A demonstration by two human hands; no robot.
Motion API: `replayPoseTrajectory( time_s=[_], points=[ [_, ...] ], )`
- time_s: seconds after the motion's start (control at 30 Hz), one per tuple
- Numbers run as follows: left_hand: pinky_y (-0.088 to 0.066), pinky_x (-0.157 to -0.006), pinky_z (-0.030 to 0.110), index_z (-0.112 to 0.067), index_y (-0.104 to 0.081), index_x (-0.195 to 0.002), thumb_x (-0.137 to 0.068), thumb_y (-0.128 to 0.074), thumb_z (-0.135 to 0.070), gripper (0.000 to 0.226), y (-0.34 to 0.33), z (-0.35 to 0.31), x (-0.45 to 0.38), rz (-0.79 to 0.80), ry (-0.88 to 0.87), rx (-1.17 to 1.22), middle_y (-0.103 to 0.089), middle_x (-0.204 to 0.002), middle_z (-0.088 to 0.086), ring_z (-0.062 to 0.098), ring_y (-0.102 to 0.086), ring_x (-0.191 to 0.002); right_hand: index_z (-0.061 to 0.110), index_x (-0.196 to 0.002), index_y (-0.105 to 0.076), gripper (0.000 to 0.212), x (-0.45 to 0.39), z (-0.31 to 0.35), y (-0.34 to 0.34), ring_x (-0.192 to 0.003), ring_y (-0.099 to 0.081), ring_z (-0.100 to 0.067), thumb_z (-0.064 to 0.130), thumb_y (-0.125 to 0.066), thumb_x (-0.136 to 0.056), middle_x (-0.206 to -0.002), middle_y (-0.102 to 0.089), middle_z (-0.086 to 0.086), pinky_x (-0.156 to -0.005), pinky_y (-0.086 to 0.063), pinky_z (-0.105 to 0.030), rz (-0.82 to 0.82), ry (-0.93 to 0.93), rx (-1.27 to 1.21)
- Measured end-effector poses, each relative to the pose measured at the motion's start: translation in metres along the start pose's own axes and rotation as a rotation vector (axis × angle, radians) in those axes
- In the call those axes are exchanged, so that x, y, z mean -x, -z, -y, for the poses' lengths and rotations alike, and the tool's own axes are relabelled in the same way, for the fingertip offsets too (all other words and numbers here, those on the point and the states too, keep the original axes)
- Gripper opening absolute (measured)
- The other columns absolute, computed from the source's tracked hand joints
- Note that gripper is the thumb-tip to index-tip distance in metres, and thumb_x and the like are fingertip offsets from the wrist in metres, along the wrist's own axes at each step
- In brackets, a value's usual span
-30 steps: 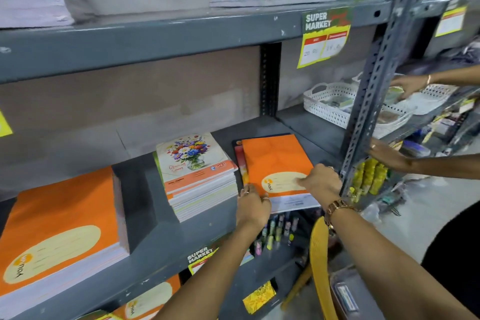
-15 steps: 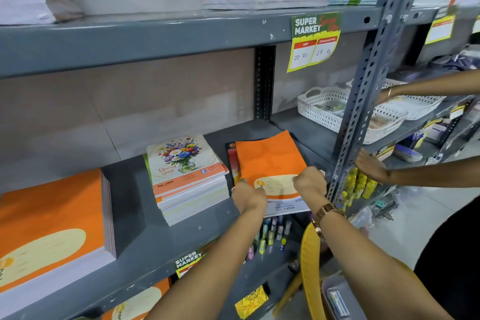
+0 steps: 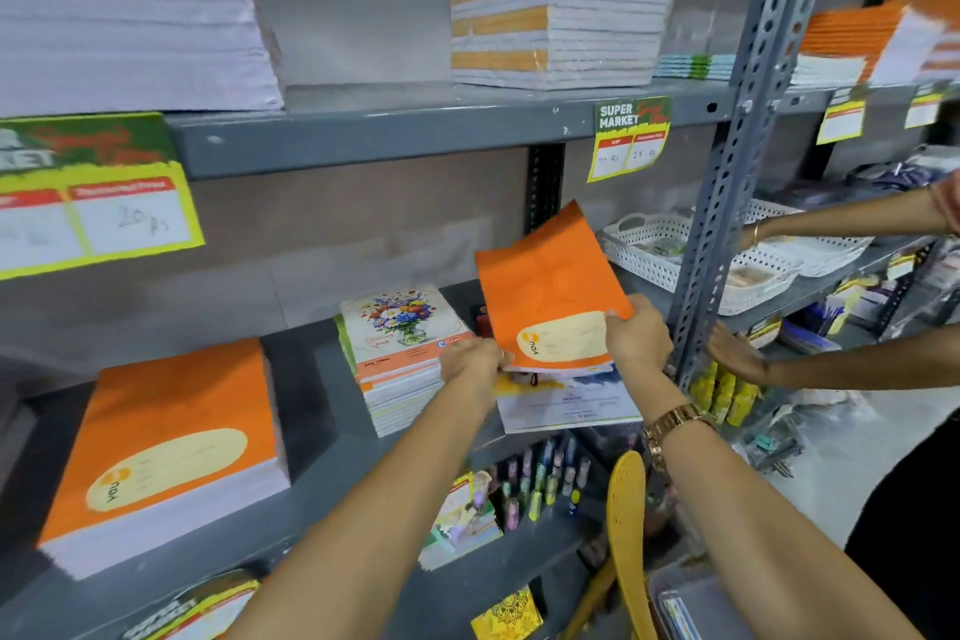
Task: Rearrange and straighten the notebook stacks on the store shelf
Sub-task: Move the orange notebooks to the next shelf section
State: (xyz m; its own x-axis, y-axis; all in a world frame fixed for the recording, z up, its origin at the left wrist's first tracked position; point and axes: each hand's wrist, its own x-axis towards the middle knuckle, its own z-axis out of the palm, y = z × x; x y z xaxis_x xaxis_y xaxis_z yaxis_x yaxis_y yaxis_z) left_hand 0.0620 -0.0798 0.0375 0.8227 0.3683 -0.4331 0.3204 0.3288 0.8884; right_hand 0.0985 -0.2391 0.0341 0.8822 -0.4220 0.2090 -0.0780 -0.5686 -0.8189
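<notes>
Two white perforated baskets (image 3: 670,252) on the right-hand shelf section — contents blurred, small packaged items only.

Middle shelf (image 3: 322,478) carries three notebook piles: a thick orange-covered stack (image 3: 166,437) at left, a flower-cover stack (image 3: 400,353) in the centre, and a low pile with a white-and-blue cover (image 3: 566,403) on top, just right of it.

One orange notebook (image 3: 545,291) is lifted off that low pile, tilted up, far edge raised toward the back wall. Left hand (image 3: 470,359) grip closed on its near-left corner; right hand (image 3: 636,338) grip closed on its near-right edge, thumb on the cover.

Upper shelf: one wrapped orange-and-white stack (image 3: 561,23) — one price tag (image 3: 630,138) below it.

Two other hands of a second person at far right.
</notes>
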Motion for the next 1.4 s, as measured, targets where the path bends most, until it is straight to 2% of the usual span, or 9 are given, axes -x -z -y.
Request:
replayPoseTrajectory(
  time_s=[0.13,0.5,0.67,0.83,0.9,1.03,1.1,1.2,1.4],
  points=[
    [-0.043,-0.055,0.025,-0.011,-0.053,-0.061,-0.08,-0.043,0.017,0.035,0.042,-0.015,0.012,0.026,-0.045,0.019,-0.055,-0.062,0.006,0.019,-0.05,-0.059,0.009,-0.096,-0.055,0.012,0.027,0.028,-0.012,-0.085,-0.057,-0.034,0.019,-0.049,-0.095,-0.09,-0.061,-0.01,-0.066,-0.036,-0.033,0.048,0.033,-0.066],
    [-0.039,-0.062,0.031,-0.013,-0.05,-0.057,-0.079,-0.043,0.013,0.035,0.212,-0.037,0.024,-0.249,-0.186,-0.004,-0.053,-0.067,0.007,0.022,-0.048,-0.067,0.003,-0.109,-0.062,0.02,0.136,0.108,-0.104,-0.083,-0.052,-0.022,0.007,-0.054,-0.091,-0.092,-0.06,-0.009,-0.075,-0.045,-0.035,0.422,0.069,-0.279],
    [-0.034,-0.054,0.025,-0.014,-0.056,-0.061,-0.082,-0.044,0.008,0.032,0.287,-0.043,0.032,-0.312,-0.224,0.033,-0.053,-0.054,0.001,0.015,-0.042,-0.055,0.006,-0.109,-0.059,0.022,0.183,0.143,-0.139,-0.089,-0.052,-0.023,-0.001,-0.044,-0.094,-0.097,-0.056,-0.01,-0.068,-0.045,-0.026,0.714,-0.012,-0.367],
    [-0.039,-0.045,0.021,-0.011,-0.061,-0.078,-0.087,-0.046,0.005,0.024,0.337,-0.048,0.042,-0.366,-0.215,0.028,-0.054,-0.031,-0.007,0.012,-0.049,-0.047,0.002,-0.106,-0.056,0.023,0.211,0.161,-0.172,-0.116,-0.054,-0.038,-0.008,-0.04,-0.093,-0.107,-0.058,-0.015,-0.093,-0.047,-0.045,0.906,-0.117,-0.417],
    [-0.046,-0.046,0.019,-0.007,-0.065,-0.087,-0.085,-0.044,0.008,0.026,0.349,-0.045,0.04,-0.406,-0.208,0.001,-0.06,-0.043,-0.001,0.015,-0.053,-0.05,0.004,-0.086,-0.057,0.02,0.218,0.162,-0.186,-0.108,-0.058,-0.037,-0.01,-0.043,-0.09,-0.101,-0.06,-0.018,-0.088,-0.049,-0.044,0.906,-0.078,-0.388],
    [-0.053,-0.084,0.04,0.004,-0.065,-0.105,-0.082,-0.05,0.013,0.029,0.368,-0.032,0.029,-0.512,-0.213,-0.111,-0.066,-0.094,0.018,0.03,-0.061,-0.083,0.003,-0.076,-0.062,0.009,0.228,0.155,-0.21,-0.08,-0.061,-0.027,0.0,-0.06,-0.084,-0.089,-0.067,-0.014,-0.065,-0.047,-0.029,0.821,0.065,-0.148],
    [-0.054,-0.077,0.033,0.001,-0.068,-0.107,-0.081,-0.054,0.012,0.031,0.373,-0.026,0.025,-0.568,-0.219,-0.197,-0.068,-0.1,0.021,0.029,-0.063,-0.085,0.004,-0.075,-0.058,0.012,0.233,0.152,-0.215,-0.073,-0.064,-0.027,0.009,-0.066,-0.083,-0.087,-0.066,-0.014,-0.059,-0.048,-0.028,0.77,0.116,-0.038],
    [-0.05,-0.067,0.027,0.001,-0.068,-0.104,-0.081,-0.055,0.008,0.027,0.37,-0.027,0.028,-0.625,-0.272,-0.328,-0.068,-0.102,0.02,0.028,-0.063,-0.086,0.009,-0.074,-0.054,0.02,0.237,0.156,-0.214,-0.08,-0.066,-0.03,0.018,-0.07,-0.081,-0.087,-0.064,-0.013,-0.065,-0.054,-0.033,0.716,0.195,0.081],
    [-0.044,-0.095,0.038,-0.01,-0.066,-0.109,-0.081,-0.059,-0.012,0.029,0.35,-0.029,0.024,-0.683,-0.214,-0.747,-0.062,-0.12,0.014,0.033,-0.06,-0.107,0.005,-0.101,-0.061,0.028,0.232,0.158,-0.202,-0.099,-0.063,-0.03,0.021,-0.07,-0.081,-0.11,-0.064,-0.014,-0.066,-0.045,-0.028,0.641,0.312,0.268]
  ],
)
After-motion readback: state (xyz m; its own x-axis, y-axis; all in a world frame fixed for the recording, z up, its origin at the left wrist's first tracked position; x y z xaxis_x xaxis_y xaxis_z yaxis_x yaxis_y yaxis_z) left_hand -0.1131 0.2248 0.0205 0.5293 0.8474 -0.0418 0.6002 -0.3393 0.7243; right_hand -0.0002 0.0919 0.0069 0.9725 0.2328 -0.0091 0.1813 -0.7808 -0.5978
